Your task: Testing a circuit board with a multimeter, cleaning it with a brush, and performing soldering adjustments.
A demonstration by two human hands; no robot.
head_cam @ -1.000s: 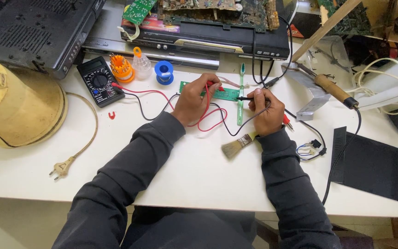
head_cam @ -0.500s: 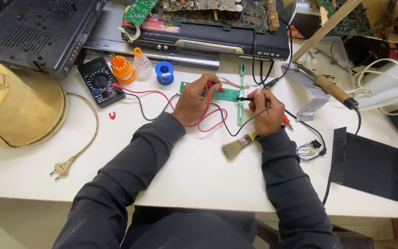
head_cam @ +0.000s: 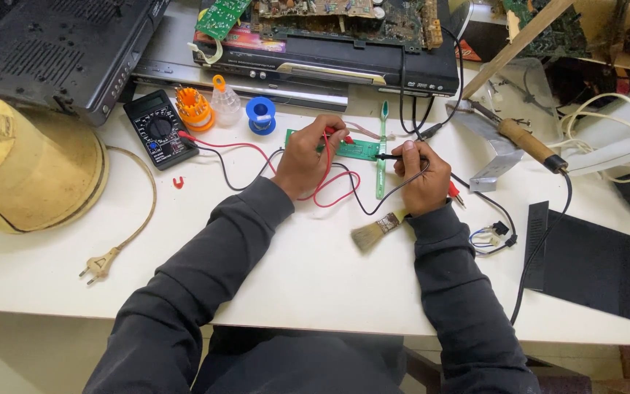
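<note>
A small green circuit board point(head_cam: 359, 149) lies on the white table point(head_cam: 308, 270) in front of me. My left hand point(head_cam: 308, 157) grips a red test probe point(head_cam: 338, 135) whose tip rests on the board's left part. My right hand point(head_cam: 421, 175) holds a black test probe point(head_cam: 388, 157) pointed at the board's right end. Red and black leads point(head_cam: 249, 157) run left to a black multimeter point(head_cam: 160, 137).
A green toothbrush point(head_cam: 382, 153) lies beside the board and a paintbrush point(head_cam: 373, 232) sits under my right wrist. A soldering iron point(head_cam: 530, 146) on a metal stand is at right, a blue solder spool point(head_cam: 261, 114) and an orange screwdriver set point(head_cam: 193, 107) at the back. Black players line the far edge.
</note>
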